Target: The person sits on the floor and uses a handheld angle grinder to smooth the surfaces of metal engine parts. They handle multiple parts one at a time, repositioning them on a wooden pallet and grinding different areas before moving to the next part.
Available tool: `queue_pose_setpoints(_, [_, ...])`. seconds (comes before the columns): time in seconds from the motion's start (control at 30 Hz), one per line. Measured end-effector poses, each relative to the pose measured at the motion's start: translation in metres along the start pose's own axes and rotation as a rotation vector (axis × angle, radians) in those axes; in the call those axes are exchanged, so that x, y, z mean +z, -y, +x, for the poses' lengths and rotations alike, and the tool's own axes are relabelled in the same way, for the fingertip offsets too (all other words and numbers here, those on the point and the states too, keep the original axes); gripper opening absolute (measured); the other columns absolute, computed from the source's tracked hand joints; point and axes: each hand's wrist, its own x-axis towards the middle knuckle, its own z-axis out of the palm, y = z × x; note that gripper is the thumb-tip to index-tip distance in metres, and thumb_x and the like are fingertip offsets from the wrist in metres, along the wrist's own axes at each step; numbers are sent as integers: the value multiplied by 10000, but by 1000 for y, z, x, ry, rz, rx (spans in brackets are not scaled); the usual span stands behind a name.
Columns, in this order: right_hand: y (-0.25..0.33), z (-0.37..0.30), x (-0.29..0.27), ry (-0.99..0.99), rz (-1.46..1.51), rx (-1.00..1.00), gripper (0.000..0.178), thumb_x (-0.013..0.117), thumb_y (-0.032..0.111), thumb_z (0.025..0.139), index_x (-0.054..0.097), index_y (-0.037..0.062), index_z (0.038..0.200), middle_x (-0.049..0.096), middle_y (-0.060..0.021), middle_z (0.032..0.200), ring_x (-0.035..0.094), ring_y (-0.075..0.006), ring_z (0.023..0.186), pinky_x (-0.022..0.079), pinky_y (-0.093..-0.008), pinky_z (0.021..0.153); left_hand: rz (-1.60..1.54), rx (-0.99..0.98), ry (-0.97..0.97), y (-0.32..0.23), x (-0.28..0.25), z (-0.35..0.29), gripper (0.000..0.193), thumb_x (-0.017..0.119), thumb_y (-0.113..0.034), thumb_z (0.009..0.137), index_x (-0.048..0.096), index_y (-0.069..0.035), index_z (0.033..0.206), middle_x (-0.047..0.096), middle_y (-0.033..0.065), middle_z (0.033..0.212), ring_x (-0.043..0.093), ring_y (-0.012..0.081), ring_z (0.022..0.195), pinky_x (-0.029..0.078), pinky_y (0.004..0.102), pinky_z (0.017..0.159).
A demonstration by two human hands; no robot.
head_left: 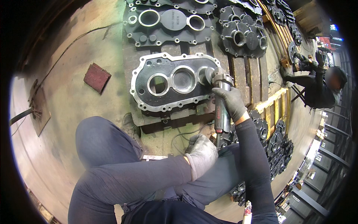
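Casting [182, 81]: black housing cover with a bright machined rim, bolt holes around its edge and a row of three round openings; it lies flat at the near end of a wooden pallet [239, 70], straight ahead of the person.
Angle grinder [222, 114]: grey body marked with red, standing lengthwise toward the person at the casting's right side, its head over the rim; its disc [207, 76] is at the rightmost opening, though contact there cannot be told.
Right hand [232, 102]: dark-gloved, wrapped around the grinder's body just behind the head.
Left hand [202, 155]: in a pale grey glove, fingers curled, by the right thigh [220, 175] and just beside the grinder's tail end; whether it grasps the cord there cannot be told.
Neighbouring castings: a long black cover [175, 24] beyond the casting on the pallet, with smaller black covers [246, 37] to its right.
Stacks: more black covers [276, 143] at the right, beyond the right forearm.
Floor: a reddish-brown folded pad [96, 77] left of the pallet.
Co-worker: a seated person [321, 89] in dark clothes at the far right.
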Motion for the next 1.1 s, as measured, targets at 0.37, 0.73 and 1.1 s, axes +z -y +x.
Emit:
queue_pose_setpoints(0.37, [-2,29,5,-72,-268,-135,492,851,297,750,704,-74,1039,751,-162,889,719,-218,751,572,-362,702,80,18,-71,6,-4,-10,281,716,-129,815,802,-82,1079,774,109,942,731,327,818,534,585,616])
queue_pose_setpoints(0.73, [11,19,14,13,-513,-268,479,818,289,801,679,-52,1107,734,-154,928,707,-227,798,561,-351,736,131,-13,-46,4,-1,-15,239,732,-176,818,818,-128,1036,725,51,1009,683,222,827,455,425,515])
queue_pose_setpoints(1.1, [19,14,32,186,-241,-201,506,857,324,785,690,-63,1066,729,-119,909,684,-183,777,557,-335,707,218,-34,-142,-3,11,-27,229,687,-166,835,808,-110,1021,717,88,1020,683,245,852,482,475,568])
